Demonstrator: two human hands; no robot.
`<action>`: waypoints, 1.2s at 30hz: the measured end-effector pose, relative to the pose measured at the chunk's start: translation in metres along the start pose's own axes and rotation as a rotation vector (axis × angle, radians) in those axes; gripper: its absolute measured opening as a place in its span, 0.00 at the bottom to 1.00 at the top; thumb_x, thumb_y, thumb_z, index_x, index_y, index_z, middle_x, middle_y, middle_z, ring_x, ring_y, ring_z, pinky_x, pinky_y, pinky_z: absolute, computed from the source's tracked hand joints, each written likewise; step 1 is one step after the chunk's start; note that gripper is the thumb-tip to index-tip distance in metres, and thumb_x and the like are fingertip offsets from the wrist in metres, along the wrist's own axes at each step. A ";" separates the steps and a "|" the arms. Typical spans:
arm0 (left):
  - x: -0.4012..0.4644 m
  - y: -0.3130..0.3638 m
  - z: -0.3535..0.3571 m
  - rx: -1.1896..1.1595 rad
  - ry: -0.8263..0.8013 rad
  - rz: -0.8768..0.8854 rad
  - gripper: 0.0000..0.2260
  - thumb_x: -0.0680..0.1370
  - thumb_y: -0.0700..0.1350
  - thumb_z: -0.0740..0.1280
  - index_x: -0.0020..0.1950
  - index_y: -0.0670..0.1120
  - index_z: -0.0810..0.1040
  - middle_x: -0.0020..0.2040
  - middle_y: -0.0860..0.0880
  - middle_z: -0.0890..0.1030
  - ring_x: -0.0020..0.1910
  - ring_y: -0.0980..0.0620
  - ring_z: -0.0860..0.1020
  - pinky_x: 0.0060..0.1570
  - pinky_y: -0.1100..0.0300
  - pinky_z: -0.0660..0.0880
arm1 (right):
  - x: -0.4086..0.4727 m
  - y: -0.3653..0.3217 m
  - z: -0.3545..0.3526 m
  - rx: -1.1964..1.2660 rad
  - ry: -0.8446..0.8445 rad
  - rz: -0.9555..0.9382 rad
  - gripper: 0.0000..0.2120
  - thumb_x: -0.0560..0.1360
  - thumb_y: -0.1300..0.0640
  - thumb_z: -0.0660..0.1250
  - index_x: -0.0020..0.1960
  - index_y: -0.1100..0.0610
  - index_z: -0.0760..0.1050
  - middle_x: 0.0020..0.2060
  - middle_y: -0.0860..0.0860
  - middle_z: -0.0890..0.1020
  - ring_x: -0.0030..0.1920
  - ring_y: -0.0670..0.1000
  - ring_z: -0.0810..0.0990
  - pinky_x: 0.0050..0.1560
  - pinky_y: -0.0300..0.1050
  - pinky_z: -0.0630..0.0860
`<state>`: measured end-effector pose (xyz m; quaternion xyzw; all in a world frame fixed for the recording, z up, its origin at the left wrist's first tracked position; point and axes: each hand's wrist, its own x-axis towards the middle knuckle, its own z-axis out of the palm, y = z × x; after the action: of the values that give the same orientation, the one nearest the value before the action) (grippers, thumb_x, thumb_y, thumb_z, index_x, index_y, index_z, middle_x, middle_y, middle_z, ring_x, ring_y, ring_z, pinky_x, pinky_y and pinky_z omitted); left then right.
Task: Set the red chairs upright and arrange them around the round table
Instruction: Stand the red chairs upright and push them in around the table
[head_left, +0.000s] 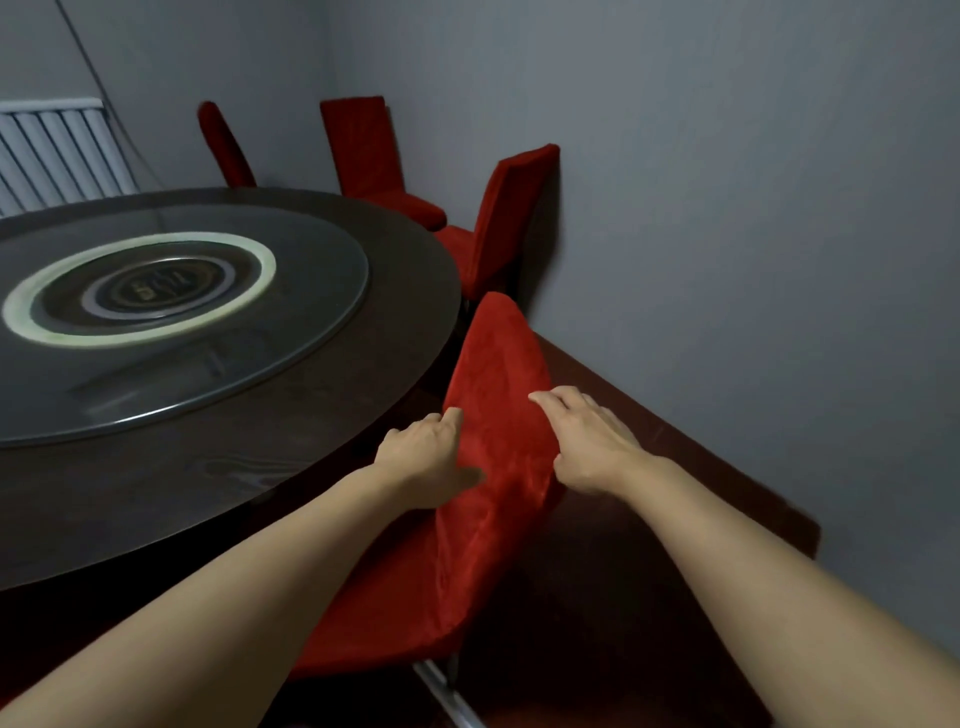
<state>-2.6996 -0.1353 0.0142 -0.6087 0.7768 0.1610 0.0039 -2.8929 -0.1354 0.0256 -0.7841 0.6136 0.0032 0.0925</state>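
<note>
Two bare forearms reach forward from the bottom of the view to the nearest red chair (493, 415), which stands between the person and the rim of the round table (415, 270). Its backrest leans away from the camera toward the table edge, its seat shows low in the view, and one metal leg (447, 696) runs out beneath it, so it looks tipped rather than standing square, though how its feet meet the floor is hidden.

Left hand (426, 457) grips the left edge of the backrest, thumb on the fabric face and fingers curled behind. Right hand (587, 441) lies on the right edge, its fingers (550, 400) bent over the top of the cloth and the thumb hooked at the side; it seems to hold the edge, not merely rest there.

Three more red chairs stand upright along the far side of the table: one by the wall on the right (498, 218), one behind it (363, 150), and one further left (223, 145) near the white radiator (57, 150). A glass turntable (311, 291) covers the middle of the table.

By my reading, the step in hand is righting and placing this fourth chair. The next move calls for both hands to draw the backrest up and back until all legs sit flat, then to turn the seat toward the table and slide it in, leaving a gap from the neighbour by the wall. Care is needed with the loose fabric cover, which may slip under the grip.
</note>
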 end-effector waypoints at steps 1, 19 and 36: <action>0.014 0.000 -0.001 -0.015 0.004 -0.002 0.29 0.75 0.60 0.65 0.70 0.47 0.62 0.63 0.46 0.72 0.62 0.47 0.73 0.60 0.49 0.68 | 0.012 0.008 -0.002 -0.015 -0.012 -0.002 0.38 0.71 0.65 0.64 0.77 0.51 0.51 0.73 0.53 0.59 0.72 0.55 0.60 0.71 0.51 0.61; 0.167 0.028 0.014 -0.160 0.045 -0.376 0.26 0.78 0.64 0.56 0.69 0.49 0.64 0.65 0.48 0.74 0.64 0.49 0.72 0.62 0.50 0.68 | 0.234 0.115 0.008 -0.303 -0.118 -0.633 0.44 0.71 0.60 0.71 0.77 0.44 0.49 0.77 0.52 0.45 0.76 0.55 0.42 0.75 0.54 0.46; 0.182 0.124 0.056 -0.149 0.073 -0.860 0.30 0.69 0.59 0.72 0.64 0.49 0.63 0.58 0.47 0.73 0.57 0.45 0.75 0.52 0.52 0.73 | 0.292 0.132 0.027 -0.306 -0.068 -1.205 0.36 0.67 0.40 0.72 0.71 0.46 0.64 0.66 0.48 0.68 0.72 0.52 0.59 0.74 0.55 0.44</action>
<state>-2.8746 -0.2677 -0.0453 -0.8808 0.4386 0.1787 -0.0010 -2.9449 -0.4426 -0.0546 -0.9965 0.0525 0.0635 -0.0158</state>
